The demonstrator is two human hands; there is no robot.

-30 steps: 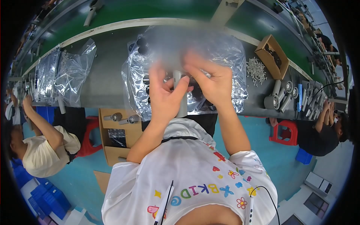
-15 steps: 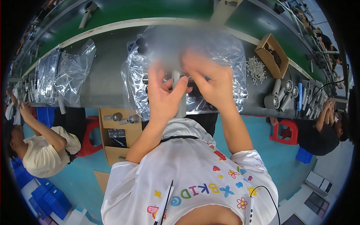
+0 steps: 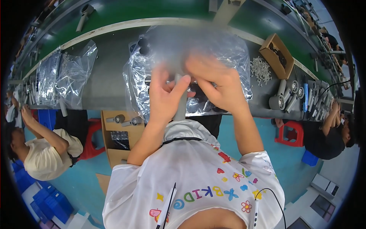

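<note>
My left hand (image 3: 166, 93) is wrapped round the grey handle (image 3: 181, 108) of a handheld device, its thumb lying along the front. The handle points down toward my lap. Its upper end goes into a hazy patch of the picture, so the head of the device is hard to make out. My right hand (image 3: 215, 78) is bent in at that upper end, its fingertips smeared by the haze. Beneath both hands lies clear plastic wrapping (image 3: 137, 84) with dark round shapes showing through it.
Small pale parts (image 3: 260, 71) lie heaped beside a cardboard box (image 3: 277, 55) of dark pieces. Several grey round-headed devices (image 3: 276, 102) crowd the right of the bench. Plastic bags (image 3: 74, 74) lie left. An open carton (image 3: 133, 143) stands below. People sit either side.
The handle has turned and tilted slightly, so its front detail no longer shows. My right hand and forearm have shifted a little to the right.
</note>
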